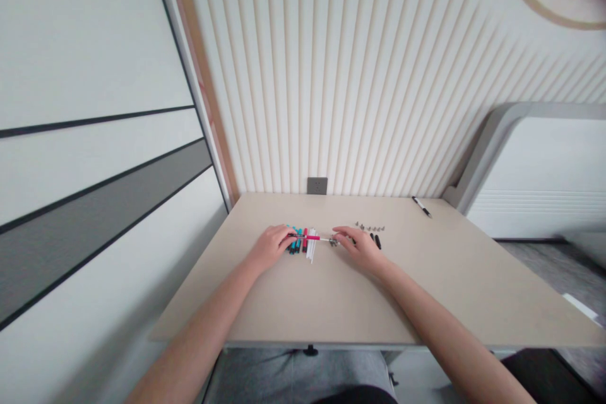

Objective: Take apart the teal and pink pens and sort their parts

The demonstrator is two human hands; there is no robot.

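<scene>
My left hand grips the end of a slim pink-and-white pen that lies level above the table. My right hand reaches in from the other side, its fingertips close to the pen's far tip and a small grey metal part. Beneath and beside the pen lie several teal pens, a red pen, and several white tubes. Several black pen parts sit just past my right fingers. Whether my right fingers pinch anything is hidden.
A row of several small metal parts lies near the beige table. A black-and-white marker lies by the back edge. Behind stands a ribbed panel wall with a wall socket. A grey floor shows beyond the right edge.
</scene>
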